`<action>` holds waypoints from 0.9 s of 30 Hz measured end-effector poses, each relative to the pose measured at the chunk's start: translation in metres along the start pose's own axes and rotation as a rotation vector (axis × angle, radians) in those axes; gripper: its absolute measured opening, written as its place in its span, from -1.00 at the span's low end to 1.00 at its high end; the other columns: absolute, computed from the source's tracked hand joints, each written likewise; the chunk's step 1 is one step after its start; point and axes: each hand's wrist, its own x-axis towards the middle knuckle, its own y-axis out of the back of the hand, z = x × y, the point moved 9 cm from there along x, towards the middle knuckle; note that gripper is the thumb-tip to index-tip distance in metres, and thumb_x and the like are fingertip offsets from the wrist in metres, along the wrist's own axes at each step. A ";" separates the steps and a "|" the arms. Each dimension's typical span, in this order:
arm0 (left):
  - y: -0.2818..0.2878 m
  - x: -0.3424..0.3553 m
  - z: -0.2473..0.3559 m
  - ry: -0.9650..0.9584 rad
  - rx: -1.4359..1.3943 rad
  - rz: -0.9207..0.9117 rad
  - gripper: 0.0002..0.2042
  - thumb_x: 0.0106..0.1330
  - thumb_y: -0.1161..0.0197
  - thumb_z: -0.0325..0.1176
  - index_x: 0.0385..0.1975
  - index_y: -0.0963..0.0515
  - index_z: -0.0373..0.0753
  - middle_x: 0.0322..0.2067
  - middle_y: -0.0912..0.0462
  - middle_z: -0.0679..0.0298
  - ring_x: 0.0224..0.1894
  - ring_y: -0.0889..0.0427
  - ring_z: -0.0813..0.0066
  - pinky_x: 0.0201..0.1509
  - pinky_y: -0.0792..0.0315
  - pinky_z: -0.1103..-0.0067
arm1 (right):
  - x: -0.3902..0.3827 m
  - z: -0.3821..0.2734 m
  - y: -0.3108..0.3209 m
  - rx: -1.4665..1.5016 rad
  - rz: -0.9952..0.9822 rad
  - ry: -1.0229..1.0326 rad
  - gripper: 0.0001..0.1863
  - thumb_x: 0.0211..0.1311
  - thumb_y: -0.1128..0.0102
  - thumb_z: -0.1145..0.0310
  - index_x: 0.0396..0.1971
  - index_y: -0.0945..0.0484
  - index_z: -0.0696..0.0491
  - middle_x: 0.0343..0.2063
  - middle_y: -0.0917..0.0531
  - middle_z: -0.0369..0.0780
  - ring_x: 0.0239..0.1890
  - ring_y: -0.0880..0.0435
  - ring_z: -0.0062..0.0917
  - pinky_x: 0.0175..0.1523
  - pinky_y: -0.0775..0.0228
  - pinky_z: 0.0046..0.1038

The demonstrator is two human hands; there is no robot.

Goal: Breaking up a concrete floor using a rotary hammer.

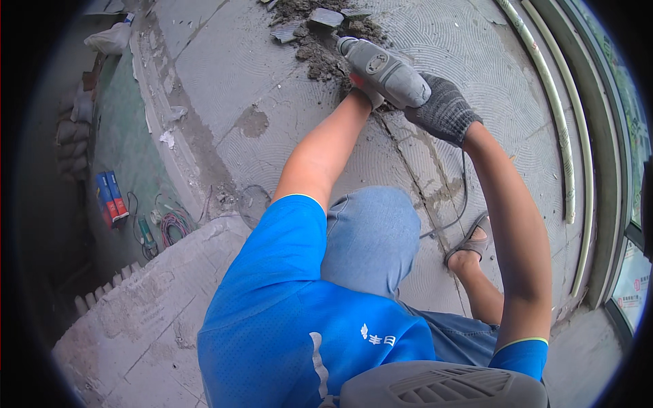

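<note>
A grey, dust-covered rotary hammer (388,73) points forward and to the left, its nose at a heap of broken mortar and rubble (326,61). My right hand (443,110), in a dark grey knitted glove, is closed round its rear end. My left hand (371,94) holds the tool from its left side, low near the front; the tool body hides most of the fingers. A bit of red shows beside that hand. Whatever bit the tool carries is lost against the rubble. Flat grey tile pieces (326,17) lie on the heap.
Ridged grey mortar covers the floor (272,129). A cable (464,197) runs down from the tool, past my sandalled foot (469,245). Two pale pipes (554,109) line the window side at right. At left, past a raised edge, lie a green grinder-like tool (146,233) and coiled cord (175,228).
</note>
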 end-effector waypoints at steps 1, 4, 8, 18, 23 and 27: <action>0.003 0.000 0.003 0.022 -0.059 0.038 -0.65 0.37 -0.05 -0.13 0.05 -0.33 -0.14 0.00 -0.44 0.33 0.08 -0.40 0.51 0.24 -0.28 0.45 | -0.008 0.005 0.000 0.091 0.011 -0.068 -0.60 -0.15 -0.26 0.32 -0.24 -0.54 0.17 -0.43 -0.65 -0.12 -0.37 -0.62 -0.44 -0.19 -0.45 -0.39; 0.018 -0.014 0.024 0.074 -0.235 0.175 -0.65 0.35 -0.08 -0.14 0.04 -0.33 -0.16 -0.01 -0.45 0.33 0.07 -0.42 0.50 0.25 -0.28 0.45 | -0.043 0.018 0.002 0.446 0.058 -0.215 -0.65 -0.10 -0.23 0.35 -0.25 -0.54 0.19 -0.47 -0.61 -0.19 -0.44 -0.57 -0.57 -0.28 -0.45 -0.44; -0.072 -0.091 -0.007 0.427 0.291 0.048 -0.72 0.14 -0.31 -0.22 -0.26 -0.52 -0.26 -0.49 -0.56 0.30 -0.47 -0.55 0.50 -0.25 -0.46 0.52 | -0.144 0.065 -0.004 1.316 0.111 -0.471 -0.52 0.02 -0.20 0.35 -0.02 -0.42 0.19 -0.41 -0.51 -0.23 -0.36 -0.52 -0.51 -0.25 -0.44 -0.40; -0.121 -0.116 -0.003 0.784 1.295 -0.542 -0.67 0.07 -0.21 -0.20 -0.27 -0.43 -0.30 -0.63 -0.55 0.20 -0.61 -0.57 0.46 -0.50 -0.46 0.50 | -0.256 0.114 -0.068 2.328 0.517 -0.641 -0.50 0.08 -0.05 0.30 -0.03 -0.37 0.34 -0.45 -0.54 -0.22 -0.39 -0.52 -0.50 -0.29 -0.43 -0.44; -0.074 -0.086 0.044 0.730 1.787 -0.430 -0.66 0.03 -0.21 -0.23 -0.25 -0.46 -0.33 -0.42 -0.62 0.01 -0.37 -0.65 0.14 -0.28 -0.52 0.32 | -0.189 0.107 -0.094 2.287 0.553 -0.637 -0.54 0.01 -0.01 0.31 -0.12 -0.39 0.33 -0.47 -0.51 -0.20 -0.44 -0.49 -0.46 -0.30 -0.42 -0.45; -0.045 -0.051 0.090 0.560 2.089 -0.228 -0.65 0.01 -0.21 -0.25 -0.18 -0.52 -0.24 -0.17 -0.61 -0.03 -0.10 -0.60 0.01 -0.05 -0.47 0.25 | -0.131 0.112 -0.116 2.389 0.520 -0.586 -0.71 -0.03 0.00 0.34 -0.31 -0.43 0.21 -0.44 -0.51 -0.23 -0.46 -0.49 -0.44 -0.32 -0.45 -0.39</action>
